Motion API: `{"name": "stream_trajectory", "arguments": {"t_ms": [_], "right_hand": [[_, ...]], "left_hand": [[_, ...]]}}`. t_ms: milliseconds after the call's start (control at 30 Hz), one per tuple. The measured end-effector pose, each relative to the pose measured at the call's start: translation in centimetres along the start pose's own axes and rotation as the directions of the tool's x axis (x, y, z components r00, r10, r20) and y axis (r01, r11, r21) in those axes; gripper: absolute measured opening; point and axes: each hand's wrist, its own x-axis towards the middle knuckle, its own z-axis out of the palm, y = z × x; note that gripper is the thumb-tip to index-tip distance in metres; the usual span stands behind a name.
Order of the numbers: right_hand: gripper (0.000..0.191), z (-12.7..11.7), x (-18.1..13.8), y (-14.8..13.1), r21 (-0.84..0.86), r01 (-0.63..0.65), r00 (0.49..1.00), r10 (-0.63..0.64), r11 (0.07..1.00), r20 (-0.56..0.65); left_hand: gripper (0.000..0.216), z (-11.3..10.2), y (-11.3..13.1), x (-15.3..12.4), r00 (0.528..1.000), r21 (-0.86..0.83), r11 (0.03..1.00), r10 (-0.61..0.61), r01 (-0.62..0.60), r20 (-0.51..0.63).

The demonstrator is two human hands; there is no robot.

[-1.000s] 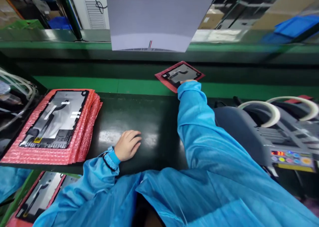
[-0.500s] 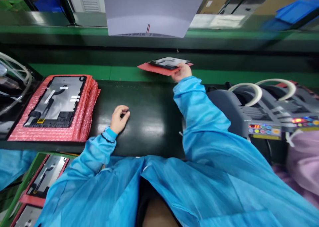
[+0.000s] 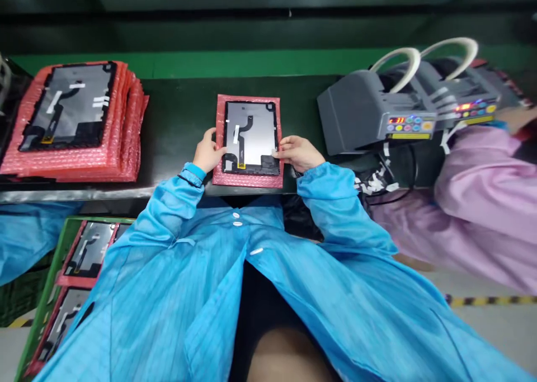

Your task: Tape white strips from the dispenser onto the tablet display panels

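In front of me a tablet screen panel, silver-backed with a black rim, lies on a pink bubble-wrap sheet. A dark flex cable and a white tape strip run down its back. My left hand grips the left edge, thumb over the panel's rim and fingers at the wrap. On the opposite edge, my right hand pinches the panel and wrap between thumb and fingers. To the left sits a stack of pink bubble-wrap sheets with a similar panel on top.
Two grey tape dispensers with lit displays stand at the right, with tape scraps in front. Beside them is a person's pink sleeve. At lower left a green crate holds wrapped panels.
My right hand has brought the panel and its wrap from the far side of the bench towards me. My left hand has taken hold of its left edge. The view has tilted down.
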Motion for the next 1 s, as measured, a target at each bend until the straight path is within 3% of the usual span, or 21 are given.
{"name": "stream_trajectory", "arguments": {"t_ms": [100, 167, 233, 300, 367, 433, 500, 633, 700, 800, 867, 900, 933, 1000], "right_hand": [[0.043, -0.6, -0.4, 0.4, -0.251, 0.145, 0.972, -0.185, 0.957, -0.143], [0.034, -1.4, -1.0, 0.8, -0.397, 0.239, 0.907, -0.35, 0.886, -0.233], [0.02, -2.7, -1.9, 1.7, -0.397, 0.3, 0.827, -0.444, 0.867, -0.344], [0.01, -4.5, -2.9, 2.8, -0.264, 0.329, 0.747, -0.421, 0.907, -0.514], [0.015, -6.5, -3.9, 3.7, -0.121, 0.342, 0.65, -0.328, 0.932, -0.686], [0.022, -8.4, -4.6, 4.0, -0.025, 0.347, 0.575, -0.234, 0.937, -0.784], [0.028, -9.8, -4.9, 3.5, 0.061, 0.334, 0.568, -0.149, 0.94, -0.809], [0.027, -11.1, -4.4, 1.6, 0.211, 0.274, 0.609, 0.001, 0.938, -0.793], [0.026, -11.0, -4.3, 0.9, 0.172, 0.26, 0.564, -0.005, 0.95, -0.826], [0.026, -10.4, -4.8, 0.7, -0.115, 0.194, 0.396, -0.185, 0.974, -0.899], [0.028, -9.9, -5.6, 0.8, -0.327, 0.086, 0.305, -0.338, 0.941, -0.89], [0.028, -9.5, -6.1, 0.7, -0.4, 0.04, 0.292, -0.394, 0.916, -0.872], [0.027, -8.9, -6.5, 0.6, -0.448, 0.023, 0.315, -0.432, 0.894, -0.845], [0.02, -7.3, -6.7, 0.2, -0.475, 0.09, 0.463, -0.459, 0.876, -0.758]], "left_hand": [[0.07, 0.2, 0.2, -1.3, 0.996, 0.187, 0.978, 0.09, -0.093, 0.024], [0.067, 0.1, 0.4, -1.6, 0.991, 0.279, 0.951, 0.124, -0.134, 0.055], [0.062, 0.0, 0.5, -1.7, 0.987, 0.333, 0.931, 0.129, -0.153, 0.092], [0.059, -0.3, 0.7, -1.6, 0.985, 0.332, 0.93, 0.118, -0.155, 0.128], [0.057, -0.7, 0.7, -1.4, 0.983, 0.289, 0.946, 0.105, -0.147, 0.153], [0.056, -1.0, 0.8, -1.0, 0.981, 0.256, 0.958, 0.089, -0.132, 0.172], [0.056, -1.1, 0.9, -0.8, 0.976, 0.246, 0.96, 0.089, -0.137, 0.198], [0.059, -1.2, 1.3, -1.2, 0.968, 0.285, 0.947, 0.08, -0.149, 0.24], [0.06, -1.4, 1.7, -1.6, 0.97, 0.349, 0.925, 0.065, -0.147, 0.235], [0.044, -1.7, 2.3, -1.1, 0.973, 0.53, 0.816, 0.173, -0.229, 0.155], [0.03, -1.5, 2.8, 0.4, 0.924, 0.618, 0.695, 0.349, -0.367, 0.156], [0.026, -1.3, 3.0, 1.5, 0.875, 0.617, 0.634, 0.437, -0.465, 0.21], [0.025, -1.0, 3.1, 2.8, 0.81, 0.584, 0.575, 0.506, -0.573, 0.296], [0.027, -0.2, 3.1, 5.3, 0.696, 0.485, 0.499, 0.543, -0.718, 0.471]]}}
